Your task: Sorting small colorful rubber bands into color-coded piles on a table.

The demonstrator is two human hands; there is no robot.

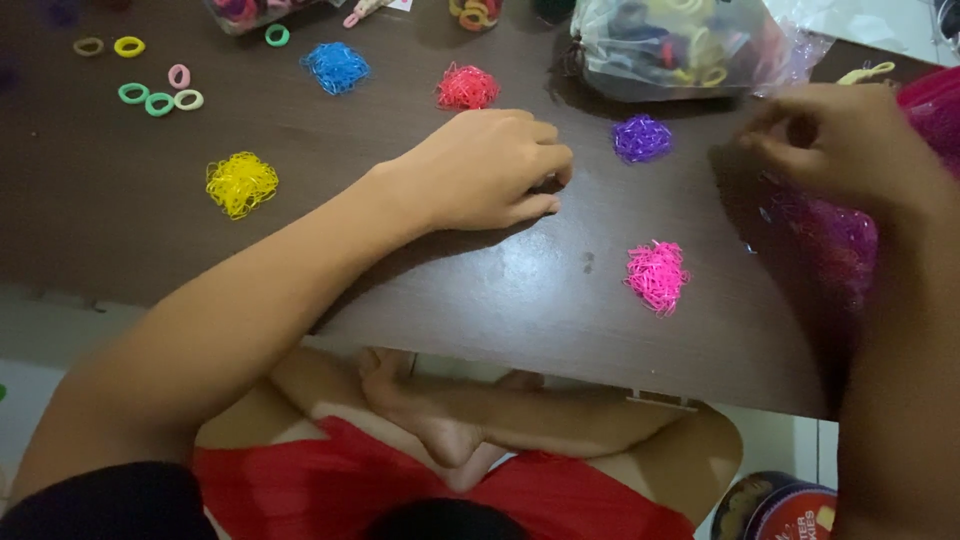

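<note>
The table is dark brown. On it lie heaps of tiny rubber bands: a yellow heap, a blue heap, a red heap, a purple heap and a pink heap. The hair rings are green, pink and yellow. The shorts are red.

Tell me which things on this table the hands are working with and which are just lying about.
In use:
left hand, resting on the table
right hand, pinching over the pink bag
purple band pile
pink band pile

Lying about:
yellow pile
blue pile
red pile
loose hair rings
clear bag
</note>
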